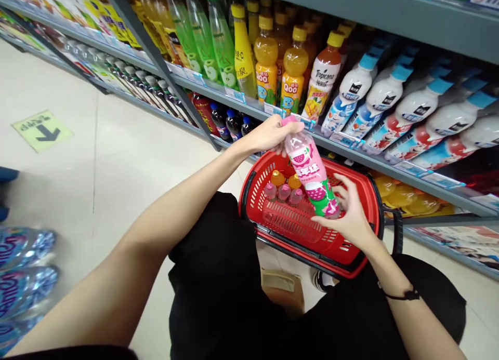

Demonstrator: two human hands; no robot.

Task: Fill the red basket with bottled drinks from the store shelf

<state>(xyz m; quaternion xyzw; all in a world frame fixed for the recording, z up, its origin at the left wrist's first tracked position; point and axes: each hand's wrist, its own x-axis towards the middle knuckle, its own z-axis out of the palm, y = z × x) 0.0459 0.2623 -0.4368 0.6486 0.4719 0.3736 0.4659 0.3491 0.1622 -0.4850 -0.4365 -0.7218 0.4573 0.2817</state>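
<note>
Step in hand, apparently: steering the pink bottle (310,170), tilted above the red basket (368,194) right of centre (capped bottles (284,194) inside), left hand (268,135) clamped near its cap, right hand (353,217) around its base; next move likely needs both grips steady.

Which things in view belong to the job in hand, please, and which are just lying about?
In use: pink bottle, between left hand and right hand; red basket; bottles inside it.
Lying about: juice bottles; white bottles; water bottles; floor arrow.
</note>
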